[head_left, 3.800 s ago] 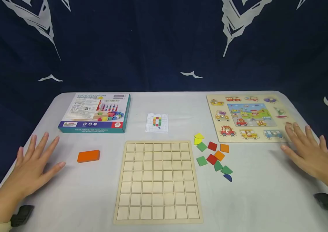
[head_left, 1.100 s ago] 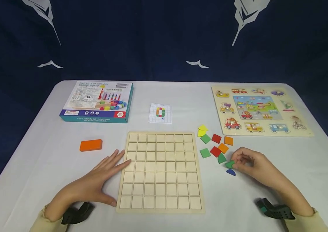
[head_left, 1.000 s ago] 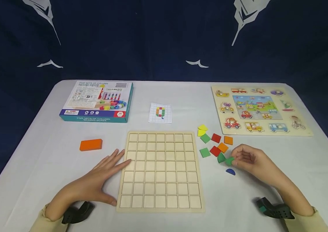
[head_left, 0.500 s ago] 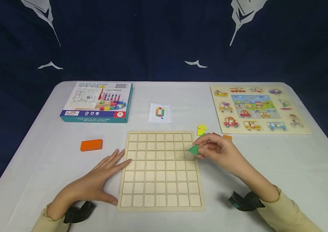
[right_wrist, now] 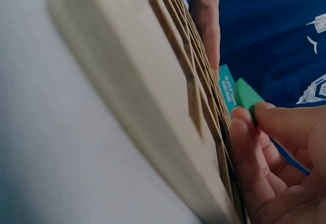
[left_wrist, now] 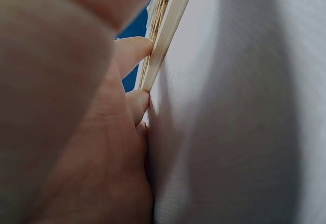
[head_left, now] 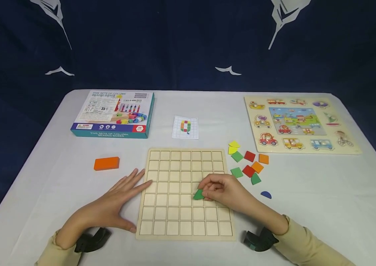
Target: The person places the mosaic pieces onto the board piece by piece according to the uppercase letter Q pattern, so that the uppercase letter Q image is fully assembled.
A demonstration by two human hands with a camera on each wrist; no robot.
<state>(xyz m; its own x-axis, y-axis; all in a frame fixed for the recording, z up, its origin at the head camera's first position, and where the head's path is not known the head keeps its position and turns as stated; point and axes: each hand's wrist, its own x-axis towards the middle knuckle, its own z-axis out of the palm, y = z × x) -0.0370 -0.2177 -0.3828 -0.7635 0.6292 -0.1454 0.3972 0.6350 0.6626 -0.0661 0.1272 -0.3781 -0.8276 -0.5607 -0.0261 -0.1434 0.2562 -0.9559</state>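
Note:
A wooden grid board (head_left: 173,213) with square recesses lies in the middle of the table. My right hand (head_left: 226,190) pinches a green quarter-circle tile (head_left: 198,194) between thumb and fingers, over the board's right half. The right wrist view shows that same green tile (right_wrist: 246,95) at the fingertips, beside the grid. With fingers spread, my left hand (head_left: 113,203) rests at the board's left edge, its index fingertip over the rim and its thumb by the lower left corner. In the left wrist view, fingertips (left_wrist: 136,48) touch the board's edge (left_wrist: 170,30).
Right of the board lie loose tiles: a red square (head_left: 249,156), an orange square (head_left: 263,159), a green quarter-circle (head_left: 256,178), a blue half-circle (head_left: 266,194) and several others. Behind stand a pattern card (head_left: 185,127), a boxed toy (head_left: 113,114) and a vehicle puzzle (head_left: 302,125). An orange block (head_left: 106,163) sits left.
My right hand has picked the green quarter-circle tile from the loose pile and carried it left over the board. Earlier, the left hand moved from the far left to the board's edge.

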